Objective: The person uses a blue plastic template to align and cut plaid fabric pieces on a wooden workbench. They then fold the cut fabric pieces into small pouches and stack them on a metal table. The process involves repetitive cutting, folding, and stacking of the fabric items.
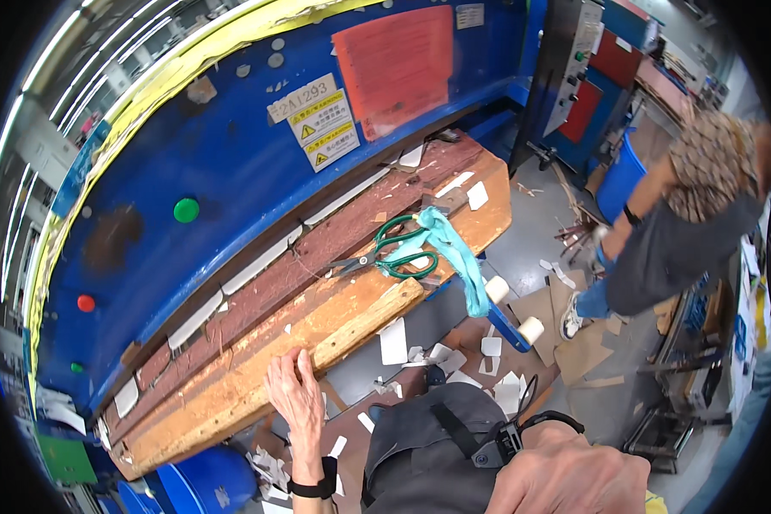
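Note:
My left hand [295,396] rests on the front edge of a long worn wooden board [257,364], fingers stretched out with small gaps and nothing in them. A black band circles that wrist. Farther right on the board lies a pair of scissors [407,248] with green handles and dark blades pointing left. A teal cloth strip [456,257] lies against the handles and hangs over the front edge. My right hand [565,475] is raised large at the lower right, apart from the board. Its back shows; its fingers run out of the picture, so whether it holds anything is hidden.
A blue machine panel [231,154] with green and red buttons stands behind the board. White scraps [394,343] and cardboard pieces [582,351] litter the floor. Blue bins [206,480] stand at lower left. Another person [685,231] bends over at the right, beside a blue bin [621,176].

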`<state>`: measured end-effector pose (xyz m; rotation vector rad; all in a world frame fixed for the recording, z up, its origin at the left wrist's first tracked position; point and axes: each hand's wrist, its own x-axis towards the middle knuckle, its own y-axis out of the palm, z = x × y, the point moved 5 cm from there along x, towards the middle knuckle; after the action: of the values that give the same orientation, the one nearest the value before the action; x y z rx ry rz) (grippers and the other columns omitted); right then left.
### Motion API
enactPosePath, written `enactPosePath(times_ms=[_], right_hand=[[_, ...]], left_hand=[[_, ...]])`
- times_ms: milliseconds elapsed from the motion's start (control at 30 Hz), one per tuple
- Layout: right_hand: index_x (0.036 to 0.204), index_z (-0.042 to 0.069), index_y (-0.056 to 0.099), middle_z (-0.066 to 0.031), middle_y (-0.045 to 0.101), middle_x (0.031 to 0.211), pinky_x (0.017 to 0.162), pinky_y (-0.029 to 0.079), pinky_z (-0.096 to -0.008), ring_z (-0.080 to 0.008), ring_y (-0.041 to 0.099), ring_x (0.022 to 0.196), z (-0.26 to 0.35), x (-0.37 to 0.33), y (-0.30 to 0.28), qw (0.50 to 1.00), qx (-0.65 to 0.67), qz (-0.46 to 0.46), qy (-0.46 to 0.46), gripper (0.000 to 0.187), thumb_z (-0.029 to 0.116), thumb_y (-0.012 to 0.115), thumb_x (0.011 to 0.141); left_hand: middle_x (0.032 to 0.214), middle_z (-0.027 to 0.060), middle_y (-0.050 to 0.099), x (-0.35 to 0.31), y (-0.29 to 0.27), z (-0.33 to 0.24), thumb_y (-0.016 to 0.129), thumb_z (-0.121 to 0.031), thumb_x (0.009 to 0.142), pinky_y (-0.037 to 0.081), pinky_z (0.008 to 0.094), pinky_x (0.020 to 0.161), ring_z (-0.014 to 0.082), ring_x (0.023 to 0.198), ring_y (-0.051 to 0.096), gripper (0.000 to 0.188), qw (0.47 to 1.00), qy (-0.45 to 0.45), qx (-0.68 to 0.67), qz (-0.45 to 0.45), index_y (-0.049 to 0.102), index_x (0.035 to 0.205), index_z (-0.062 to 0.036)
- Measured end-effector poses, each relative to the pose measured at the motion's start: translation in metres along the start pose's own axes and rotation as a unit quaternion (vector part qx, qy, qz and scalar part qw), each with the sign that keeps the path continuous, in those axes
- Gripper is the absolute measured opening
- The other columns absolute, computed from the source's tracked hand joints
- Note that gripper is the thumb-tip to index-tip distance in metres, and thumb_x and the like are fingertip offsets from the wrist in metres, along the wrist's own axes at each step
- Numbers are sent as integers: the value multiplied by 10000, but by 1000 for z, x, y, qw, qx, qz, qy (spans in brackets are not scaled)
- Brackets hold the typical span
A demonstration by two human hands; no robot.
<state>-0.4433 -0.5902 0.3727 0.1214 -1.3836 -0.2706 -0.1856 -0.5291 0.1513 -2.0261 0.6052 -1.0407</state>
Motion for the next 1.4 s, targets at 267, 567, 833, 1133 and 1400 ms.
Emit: enactPosePath(times_ms=[267, 567, 833, 1133, 1400], right_hand=[[1039, -39, 723, -50, 514, 579, 363, 224, -240, -80, 364, 383, 3, -4, 3, 992, 103, -16, 76, 509, 379, 433, 1044], [1037, -101, 700, -86, 566, 642, 367, 268, -232, -89, 400, 403, -67, 45, -9, 985, 146, 40, 78, 535, 385, 477, 1028], [865, -14, 634, -89, 623, 758, 501, 438, -288, -194, 584, 624, -183, 60, -87, 971, 75, -135, 180, 277, 259, 621, 910], [987, -11, 667, -138, 683, 776, 612, 513, -327, -251, 674, 685, -426, 26, -198, 739, -408, 271, 462, 206, 161, 694, 878], [951, -2, 569, -162, 598, 922, 815, 483, -438, -341, 583, 937, -579, -70, -212, 646, -549, 399, 351, 209, 41, 699, 794]], left_hand=[[889, 147, 602, 4, 5, 0, 564, -195, 964, 409, 439, 802, 338, 868, 574, 206, 999, -28, -17, 0, 650, 936, -10], [846, 133, 608, 16, -7, -3, 612, -161, 927, 403, 416, 774, 306, 816, 570, 151, 995, -38, -65, 66, 652, 948, -17], [960, 145, 698, 47, -33, 41, 673, -166, 899, 524, 384, 778, 265, 864, 668, 291, 920, -141, -231, 282, 648, 1144, -10], [998, 170, 692, 255, 2, 163, 630, -49, 838, 538, 341, 757, 218, 842, 667, 542, 939, -149, -200, 239, 467, 1350, 27], [883, 151, 677, 296, 89, 239, 620, 45, 729, 539, 332, 737, 230, 762, 678, 652, 934, -222, -160, 229, 445, 1358, 30]])
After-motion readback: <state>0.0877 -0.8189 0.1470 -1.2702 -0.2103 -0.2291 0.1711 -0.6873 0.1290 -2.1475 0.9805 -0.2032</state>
